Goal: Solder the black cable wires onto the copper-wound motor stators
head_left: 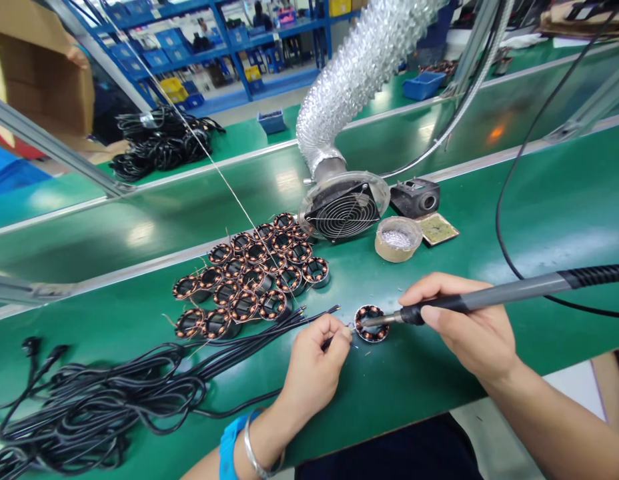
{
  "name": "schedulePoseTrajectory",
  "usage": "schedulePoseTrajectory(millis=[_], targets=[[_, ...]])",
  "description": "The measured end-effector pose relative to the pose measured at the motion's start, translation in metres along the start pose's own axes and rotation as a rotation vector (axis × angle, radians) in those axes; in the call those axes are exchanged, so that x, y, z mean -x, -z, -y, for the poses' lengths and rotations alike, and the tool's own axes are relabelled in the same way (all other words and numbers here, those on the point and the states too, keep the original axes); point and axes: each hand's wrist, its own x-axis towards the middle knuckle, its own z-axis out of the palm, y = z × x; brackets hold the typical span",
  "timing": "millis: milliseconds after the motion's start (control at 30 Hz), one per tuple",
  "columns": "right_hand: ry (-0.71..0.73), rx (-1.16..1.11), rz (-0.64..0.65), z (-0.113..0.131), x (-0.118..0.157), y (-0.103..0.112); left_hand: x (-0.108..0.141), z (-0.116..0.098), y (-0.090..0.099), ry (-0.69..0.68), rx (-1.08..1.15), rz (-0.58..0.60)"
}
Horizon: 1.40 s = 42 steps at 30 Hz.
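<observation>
My right hand point(467, 327) is closed round the grip of a soldering iron point(452, 303), whose metal tip reaches over a ring-shaped motor stator point(372, 325) with copper windings. That stator lies on the green bench with its open end up. Pinched in my left hand point(317, 357), at the stator's left edge, is the end of a black power cable point(239, 403); thin wires show by the fingertips. Whether the iron's tip touches a wire I cannot tell. More black cables point(114, 393) lie bundled on the left, their stripped ends close to my left hand.
Several more stators point(252, 277) stand grouped behind my left hand. Beyond the worked stator are a tub of silvery bits point(397, 239), a sponge tray point(437, 229), a soldering iron stand point(415, 197) and a fume extractor fan point(345, 212) with a foil duct. A person's hand point(78, 57) holds a cardboard box at upper left.
</observation>
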Motion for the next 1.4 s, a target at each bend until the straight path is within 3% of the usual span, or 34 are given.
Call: schedulePoseTrajectory(millis=[367,967,1400], targets=[[0.07,0.023,-0.026,-0.007,0.017,0.003,-0.002,0.002,0.001,0.002,-0.009,-0.009],[0.102,0.066,-0.001,-0.004,0.016,-0.005,-0.002,0.002,0.002,0.004,-0.004,-0.013],[0.325,0.199,0.053,0.012,0.023,-0.014,-0.003,0.003,0.002,0.0,0.001,0.007]])
